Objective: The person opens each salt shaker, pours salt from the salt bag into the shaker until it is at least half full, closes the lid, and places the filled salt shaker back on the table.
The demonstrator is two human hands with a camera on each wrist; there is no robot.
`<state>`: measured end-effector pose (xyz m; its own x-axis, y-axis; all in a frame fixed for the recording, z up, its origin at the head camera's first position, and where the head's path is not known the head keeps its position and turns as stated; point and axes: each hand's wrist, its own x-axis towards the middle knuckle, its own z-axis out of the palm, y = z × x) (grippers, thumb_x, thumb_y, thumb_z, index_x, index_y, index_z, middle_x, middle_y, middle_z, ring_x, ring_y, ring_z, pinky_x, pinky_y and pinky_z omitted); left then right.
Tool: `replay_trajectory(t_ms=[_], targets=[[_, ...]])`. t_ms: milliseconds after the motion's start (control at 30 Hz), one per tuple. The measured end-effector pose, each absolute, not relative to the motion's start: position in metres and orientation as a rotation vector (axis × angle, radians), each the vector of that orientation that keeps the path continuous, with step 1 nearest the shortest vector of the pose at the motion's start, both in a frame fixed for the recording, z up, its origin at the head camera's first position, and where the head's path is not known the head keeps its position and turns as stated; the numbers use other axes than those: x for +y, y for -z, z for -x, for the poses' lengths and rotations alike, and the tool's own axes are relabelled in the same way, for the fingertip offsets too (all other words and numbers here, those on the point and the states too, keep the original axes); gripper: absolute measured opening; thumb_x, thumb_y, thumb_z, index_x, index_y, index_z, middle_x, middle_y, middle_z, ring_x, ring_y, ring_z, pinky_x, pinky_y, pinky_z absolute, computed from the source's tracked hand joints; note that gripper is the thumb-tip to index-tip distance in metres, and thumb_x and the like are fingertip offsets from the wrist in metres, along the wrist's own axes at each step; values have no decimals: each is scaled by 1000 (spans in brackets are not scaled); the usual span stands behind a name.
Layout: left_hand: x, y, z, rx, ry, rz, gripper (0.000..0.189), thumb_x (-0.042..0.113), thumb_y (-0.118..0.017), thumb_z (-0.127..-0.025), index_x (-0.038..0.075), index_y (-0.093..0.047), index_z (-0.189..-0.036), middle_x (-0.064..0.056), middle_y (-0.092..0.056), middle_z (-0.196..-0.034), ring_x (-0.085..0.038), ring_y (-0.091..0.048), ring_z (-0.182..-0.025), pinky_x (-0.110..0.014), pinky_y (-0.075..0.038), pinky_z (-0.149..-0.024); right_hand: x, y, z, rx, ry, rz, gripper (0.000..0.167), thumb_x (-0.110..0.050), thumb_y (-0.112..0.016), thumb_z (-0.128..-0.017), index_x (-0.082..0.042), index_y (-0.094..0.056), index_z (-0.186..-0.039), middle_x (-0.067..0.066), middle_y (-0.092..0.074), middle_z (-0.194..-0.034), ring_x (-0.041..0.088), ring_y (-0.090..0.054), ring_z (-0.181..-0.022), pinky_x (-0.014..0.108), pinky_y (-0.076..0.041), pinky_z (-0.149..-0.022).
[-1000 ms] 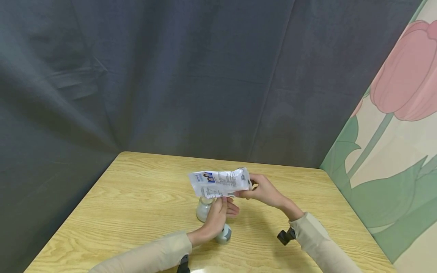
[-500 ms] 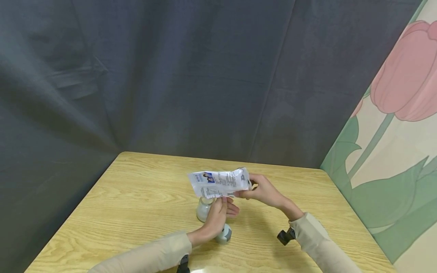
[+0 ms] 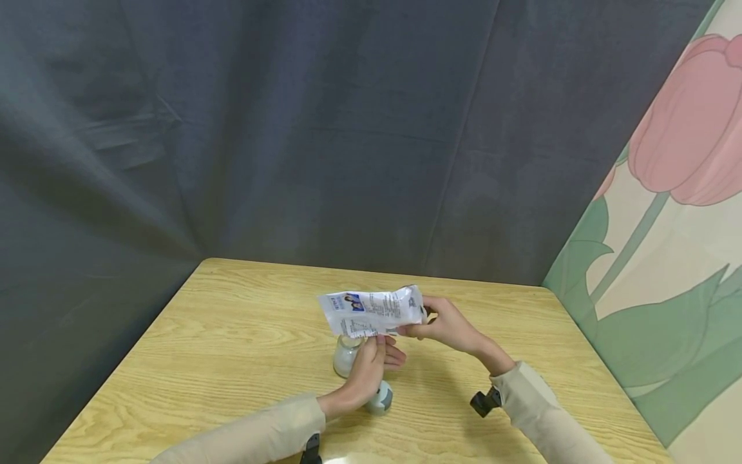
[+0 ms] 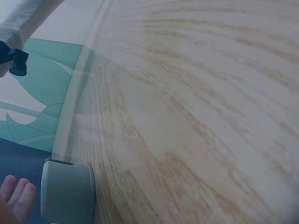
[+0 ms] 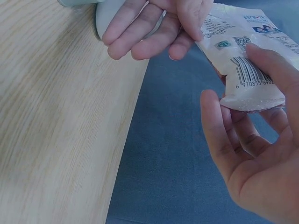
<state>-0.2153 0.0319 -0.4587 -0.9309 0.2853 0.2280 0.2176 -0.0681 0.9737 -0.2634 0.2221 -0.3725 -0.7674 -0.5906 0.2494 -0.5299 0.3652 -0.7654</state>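
Right hand (image 3: 443,325) clamped on one end of a white printed packet (image 3: 373,310), which we see held above the wood-grained worktop (image 3: 261,303). From the head view, the packet overlaps the mouth of a glass jar (image 3: 346,356). Left hand (image 3: 369,367) beneath the packet, fingers extended, slightly apart, thumb at its lower edge; we cannot tell how firmly it presses. Pale grey container (image 3: 379,398) near the left wrist.
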Motion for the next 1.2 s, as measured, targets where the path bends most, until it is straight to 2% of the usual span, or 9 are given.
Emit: replay_trajectory(t_ms=[367,500,767,967,1200], targets=[[33,458,215,2130,-2165,-552,37,19,-19,-112,-9,-43,-116,-19,-64,-98,-38,-66,-93,-37,-60,-84,222,373,264,2536,1391,1033,36,-16,-79,-86,-15,-68,-121,-2,-71,-107,20,-63,-79,38,-61,-60],[33,458,215,2129,-2167,-551,36,19,-19,-112,-8,-44,-115,-19,-64,-97,-38,-66,-93,-36,-60,-84,222,374,264,2534,1400,1034,37,-15,-80,-86,-12,-68,-121,1,-71,-107,20,-62,-78,36,-60,-59],[33,460,216,2134,-2162,-545,37,19,-19,-112,-8,-44,-115,-19,-64,-97,-37,-66,-93,-36,-60,-84,220,373,263,2567,1385,991,39,-6,-78,-85,-5,-67,-123,6,-71,-107,20,-61,-75,33,-59,-56],[34,460,217,2139,-2167,-547,38,20,-19,-112,-8,-44,-115,-19,-64,-96,-37,-67,-92,-35,-60,-83,214,354,250,2566,1375,998,35,1,-76,-85,0,-67,-119,8,-71,-103,21,-60,-72,36,-59,-56],[33,460,217,2135,-2164,-546,40,20,-18,-112,-11,-43,-116,-20,-64,-97,-39,-66,-93,-37,-60,-85,211,344,242,2557,1378,1020,33,1,-76,-86,0,-67,-118,8,-71,-102,19,-60,-72,35,-59,-56]])
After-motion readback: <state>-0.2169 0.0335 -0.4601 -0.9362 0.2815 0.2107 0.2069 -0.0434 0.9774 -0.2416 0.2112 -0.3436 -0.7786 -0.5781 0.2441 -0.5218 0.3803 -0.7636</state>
